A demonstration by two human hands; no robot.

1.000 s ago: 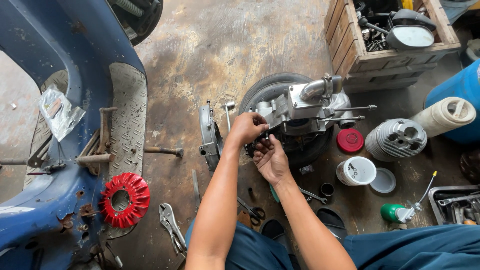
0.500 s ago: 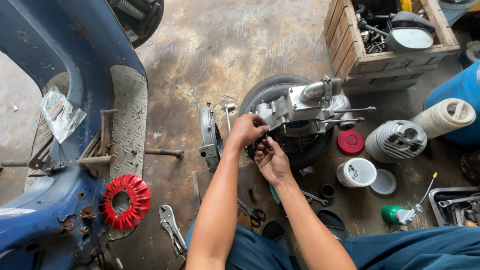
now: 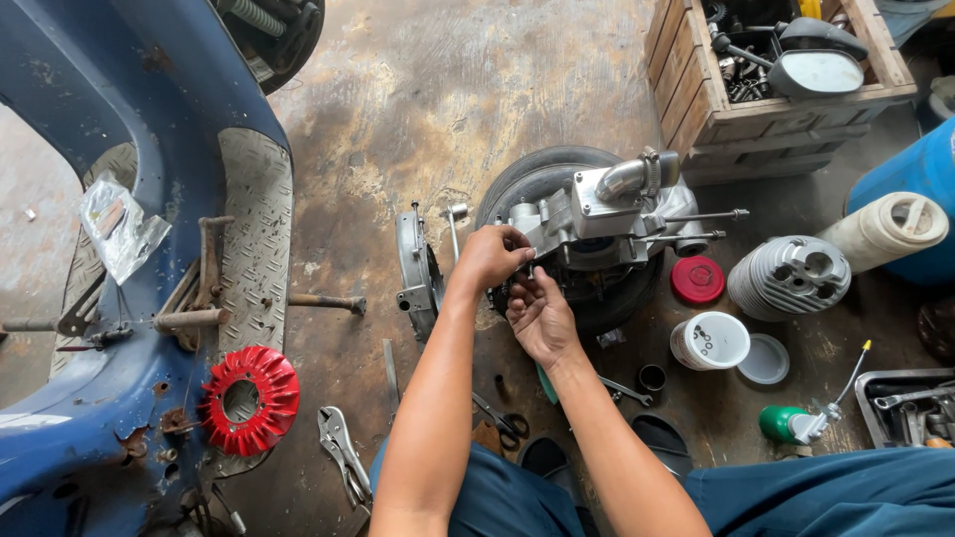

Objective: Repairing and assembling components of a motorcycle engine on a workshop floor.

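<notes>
Fingers of our left hand (image 3: 494, 256) curl together, pinching a small part against the engine (image 3: 597, 224); we cannot tell what that part is. Our right hand (image 3: 537, 316), just below, has its fingers bent upward, touching the same spot. Behind the fingertips, the engine rests on a tyre (image 3: 542, 174). Right of our fingers sits a white tub (image 3: 709, 341); well left, a red fan (image 3: 249, 400).

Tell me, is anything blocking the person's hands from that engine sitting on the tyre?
Nothing visible does. The left hand and right hand are already on the near side of the engine; what the fingers grip is too small to tell.
</notes>
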